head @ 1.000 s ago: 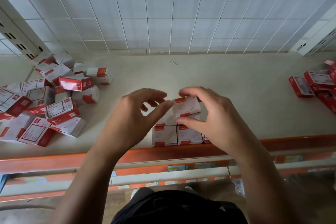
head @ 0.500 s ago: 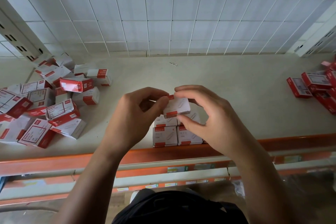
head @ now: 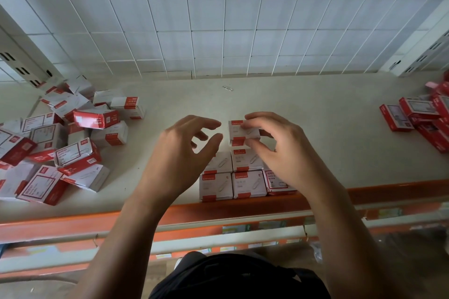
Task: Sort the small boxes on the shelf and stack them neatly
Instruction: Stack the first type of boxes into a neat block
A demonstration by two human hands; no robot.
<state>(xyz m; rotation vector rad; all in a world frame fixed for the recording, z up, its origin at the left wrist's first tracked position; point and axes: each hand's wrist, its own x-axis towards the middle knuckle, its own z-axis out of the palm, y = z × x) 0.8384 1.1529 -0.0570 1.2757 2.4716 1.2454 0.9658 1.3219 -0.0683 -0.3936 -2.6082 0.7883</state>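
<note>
My right hand (head: 279, 150) pinches a small white box with red bands (head: 239, 132) between thumb and fingers, just behind a tidy group of like boxes (head: 232, 177) set in rows at the shelf's front edge. My left hand (head: 181, 153) hovers beside the box on its left, fingers loosely curved and holding nothing, a small gap between its fingertips and the box. A loose heap of white-and-red boxes (head: 60, 143) lies on the left of the shelf. A pile of red boxes (head: 422, 119) lies at the right.
The beige shelf (head: 315, 116) has an orange front rail (head: 243, 211) and a white wire grid (head: 218, 19) as its back wall. A single paper clip (head: 227, 88) lies near the back. White uprights stand at both back corners.
My left hand has let go of the box and drawn slightly left. My right hand has carried the box a little to the right, above the back row.
</note>
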